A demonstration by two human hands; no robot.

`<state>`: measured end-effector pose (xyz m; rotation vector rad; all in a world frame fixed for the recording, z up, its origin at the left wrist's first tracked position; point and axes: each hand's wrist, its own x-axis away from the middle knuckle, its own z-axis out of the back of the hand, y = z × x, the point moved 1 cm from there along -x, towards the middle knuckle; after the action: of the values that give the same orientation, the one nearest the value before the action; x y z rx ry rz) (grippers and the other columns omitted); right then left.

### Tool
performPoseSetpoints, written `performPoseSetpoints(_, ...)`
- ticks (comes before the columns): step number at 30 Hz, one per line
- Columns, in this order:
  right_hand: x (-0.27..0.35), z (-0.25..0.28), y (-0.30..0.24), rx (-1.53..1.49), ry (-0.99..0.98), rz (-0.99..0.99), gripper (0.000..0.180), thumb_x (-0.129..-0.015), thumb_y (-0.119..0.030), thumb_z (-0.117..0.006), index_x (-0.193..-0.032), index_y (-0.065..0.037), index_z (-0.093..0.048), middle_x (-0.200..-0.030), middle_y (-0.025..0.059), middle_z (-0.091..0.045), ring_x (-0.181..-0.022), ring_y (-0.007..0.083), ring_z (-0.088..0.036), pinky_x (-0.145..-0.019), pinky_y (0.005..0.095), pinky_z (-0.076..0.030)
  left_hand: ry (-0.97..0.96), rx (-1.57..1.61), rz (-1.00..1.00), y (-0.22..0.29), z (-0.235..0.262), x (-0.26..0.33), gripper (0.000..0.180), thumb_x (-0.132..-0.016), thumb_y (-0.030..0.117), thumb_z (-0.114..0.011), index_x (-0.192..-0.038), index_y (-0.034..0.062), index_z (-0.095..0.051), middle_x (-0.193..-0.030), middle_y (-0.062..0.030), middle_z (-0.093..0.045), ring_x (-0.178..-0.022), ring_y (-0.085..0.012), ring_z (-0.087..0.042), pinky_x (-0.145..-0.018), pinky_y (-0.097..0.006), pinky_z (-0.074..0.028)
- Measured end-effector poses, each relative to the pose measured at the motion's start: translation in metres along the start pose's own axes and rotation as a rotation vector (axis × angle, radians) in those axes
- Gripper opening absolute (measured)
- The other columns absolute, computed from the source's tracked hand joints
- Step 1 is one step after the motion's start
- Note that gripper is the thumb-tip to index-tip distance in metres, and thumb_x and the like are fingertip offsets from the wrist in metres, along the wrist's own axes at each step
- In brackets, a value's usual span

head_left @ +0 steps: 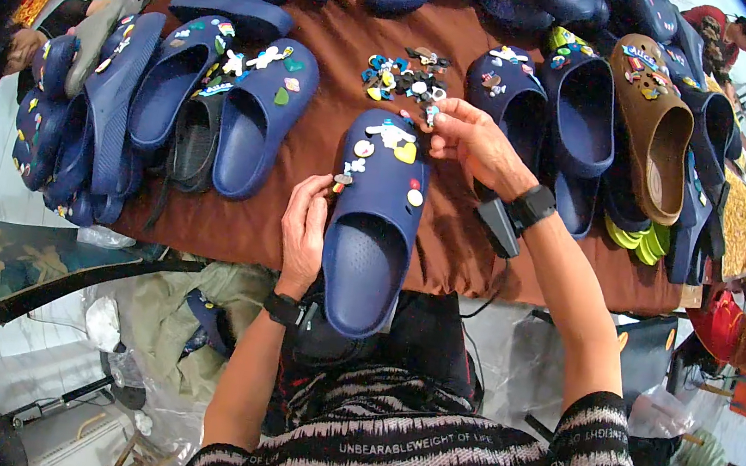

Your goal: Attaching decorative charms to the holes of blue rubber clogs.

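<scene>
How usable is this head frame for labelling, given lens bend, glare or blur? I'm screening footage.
Head view: strong fisheye bend with black corners; the brown table edge curves. Centre is sharp: left hand, right hand and navy clog read clearly. The pale floor at the rim looks overbright; no motion blur is evident.

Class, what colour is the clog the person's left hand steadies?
Navy blue clog, best seen in the head view.

A footwear stall or small workshop.
Dozens of navy clogs [257,116] crowd a brown-clothed table [321,50] beside loose shoe charms [406,74].
</scene>
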<state>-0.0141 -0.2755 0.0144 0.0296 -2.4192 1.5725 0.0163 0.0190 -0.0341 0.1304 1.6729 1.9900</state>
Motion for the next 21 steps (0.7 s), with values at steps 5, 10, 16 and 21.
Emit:
performPoseSetpoints(5, 0.051, -0.001, 0.007, 0.072, -0.014, -0.043, 0.013, -0.100, -0.018, -0.062, -0.108, -0.008, -0.062, -0.093, -0.0006, -0.063, -0.069, 0.0084, -0.059, -0.070, 0.0268, -0.053, 0.006, 0.003, -0.012, 0.002, 0.000, -0.001, 0.040, -0.106, 0.026, -0.043, -0.126, -0.0051, -0.057, -0.126, -0.0142, -0.059, -0.116, -0.0236, -0.059, -0.102, -0.036, -0.044)
performPoseSetpoints(10, 0.097, -0.014, 0.027, 0.086, -0.009, -0.099, 0.019, -0.098, -0.021, -0.065, -0.107, -0.004, -0.063, -0.091, -0.0005, -0.063, -0.070, 0.0076, -0.059, -0.069, 0.0245, -0.052, 0.026, 0.026, -0.012, 0.000, 0.000, -0.001, 0.031, -0.103, 0.016, -0.045, -0.121, -0.0039, -0.061, -0.123, -0.0157, -0.060, -0.113, -0.0256, -0.059, -0.100, -0.035, -0.046)
performPoseSetpoints(16, 0.104, -0.022, 0.049, 0.078, -0.066, -0.099, 0.021, -0.094, -0.019, -0.071, -0.106, -0.003, -0.063, -0.091, 0.0006, -0.065, -0.072, 0.0077, -0.060, -0.070, 0.0239, -0.053, 0.018, 0.027, -0.012, 0.005, -0.002, -0.002, 0.032, -0.104, 0.016, -0.044, -0.122, -0.0038, -0.061, -0.123, -0.0154, -0.060, -0.114, -0.0262, -0.059, -0.101, -0.036, -0.045)
performPoseSetpoints(21, 0.098, -0.038, 0.050, 0.086, -0.051, -0.057, 0.020, -0.095, -0.019, -0.070, -0.101, -0.002, -0.063, -0.088, 0.0011, -0.064, -0.069, 0.0074, -0.059, -0.065, 0.0228, -0.051, 0.025, 0.029, -0.017, 0.001, -0.001, -0.001, 0.032, -0.104, 0.016, -0.044, -0.121, -0.0045, -0.061, -0.123, -0.0157, -0.060, -0.115, -0.0267, -0.059, -0.101, -0.036, -0.046)
